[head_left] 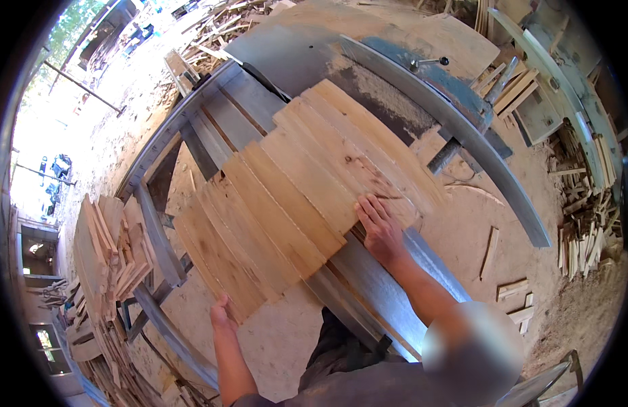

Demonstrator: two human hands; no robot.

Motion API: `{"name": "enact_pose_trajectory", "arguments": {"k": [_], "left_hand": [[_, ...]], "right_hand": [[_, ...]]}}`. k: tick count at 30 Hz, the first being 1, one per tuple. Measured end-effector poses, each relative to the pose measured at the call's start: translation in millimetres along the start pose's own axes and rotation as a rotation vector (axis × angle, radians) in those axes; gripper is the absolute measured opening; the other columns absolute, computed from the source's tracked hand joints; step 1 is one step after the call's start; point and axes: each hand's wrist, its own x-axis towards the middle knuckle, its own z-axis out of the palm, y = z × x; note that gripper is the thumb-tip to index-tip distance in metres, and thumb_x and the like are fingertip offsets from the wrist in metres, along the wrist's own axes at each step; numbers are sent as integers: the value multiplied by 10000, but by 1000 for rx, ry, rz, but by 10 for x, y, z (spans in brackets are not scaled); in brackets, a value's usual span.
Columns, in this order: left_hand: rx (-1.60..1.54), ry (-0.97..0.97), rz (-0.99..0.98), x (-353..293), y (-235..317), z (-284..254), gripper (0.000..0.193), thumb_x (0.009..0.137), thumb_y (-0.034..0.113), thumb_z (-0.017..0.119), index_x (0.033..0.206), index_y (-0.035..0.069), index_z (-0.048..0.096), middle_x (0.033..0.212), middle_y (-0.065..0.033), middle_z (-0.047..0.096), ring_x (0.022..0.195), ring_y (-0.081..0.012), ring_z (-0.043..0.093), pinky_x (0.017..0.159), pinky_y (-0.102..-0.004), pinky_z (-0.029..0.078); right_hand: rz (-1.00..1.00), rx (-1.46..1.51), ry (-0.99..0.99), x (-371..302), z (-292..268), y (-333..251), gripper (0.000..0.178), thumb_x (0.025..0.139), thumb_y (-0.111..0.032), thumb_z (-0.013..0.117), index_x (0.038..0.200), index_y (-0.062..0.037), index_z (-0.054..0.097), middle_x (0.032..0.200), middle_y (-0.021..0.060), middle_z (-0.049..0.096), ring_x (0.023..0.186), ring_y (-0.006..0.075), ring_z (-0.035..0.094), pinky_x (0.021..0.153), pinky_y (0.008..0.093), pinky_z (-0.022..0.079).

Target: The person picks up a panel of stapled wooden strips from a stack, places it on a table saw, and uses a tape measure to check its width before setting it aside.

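A wide panel of pale boards joined edge to edge (287,193) lies tilted across the middle of the view, its board ends stepped and uneven. My left hand (222,315) grips the panel's near left corner, with the fingers partly hidden beneath. On the near right edge, my right hand (380,227) holds the panel with its fingers pressed on the top face; the thumb is out of sight. Under the panel runs a long grey metal machine table (378,288) with narrow brown slots. How much of the panel rests on that table I cannot tell.
A long metal rail (463,129) curves along the right, near a black-knobbed lever (429,62). Stacked wood offcuts (117,251) stand at the left. More scrap wood (585,237) is piled far right, and loose sticks (514,290) lie on the dusty floor.
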Motion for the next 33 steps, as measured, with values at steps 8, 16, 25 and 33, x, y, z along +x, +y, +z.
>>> {"name": "enact_pose_trajectory", "arguments": {"k": [8, 16, 25, 33], "left_hand": [[2, 18, 8, 92, 100, 62, 347, 1004, 223, 524, 1310, 74, 594, 1292, -103, 657, 1197, -332, 619, 1064, -522, 464], [14, -119, -9, 106, 109, 43, 456, 1030, 274, 511, 1434, 62, 510, 1399, -119, 607, 1256, -332, 594, 1084, -501, 454], [581, 304, 798, 1342, 644, -600, 463, 1060, 344, 435, 1230, -39, 633, 1267, -176, 650, 1172, -313, 611, 1001, -419, 460], [1075, 216, 723, 2371, 943, -802, 320, 932, 287, 578, 949, 1, 722, 921, -217, 707, 828, -422, 661, 758, -510, 507]], "right_hand": [[-34, 28, -6, 132, 127, -2, 467, 798, -30, 583, 1259, 7, 653, 1425, 157, 580, 1405, 317, 477, 1192, 445, 351], [4, 61, -27, 167, 133, -46, 551, 718, -66, 605, 1261, 6, 658, 1425, 150, 584, 1405, 318, 479, 1198, 441, 348], [-11, 27, -21, 217, 118, -139, 554, 695, -40, 610, 1244, 13, 662, 1409, 163, 592, 1393, 327, 490, 1192, 447, 359], [-60, -41, -56, 238, 138, -217, 585, 650, -51, 601, 1227, 27, 663, 1405, 181, 593, 1387, 347, 498, 1190, 468, 370]]}}
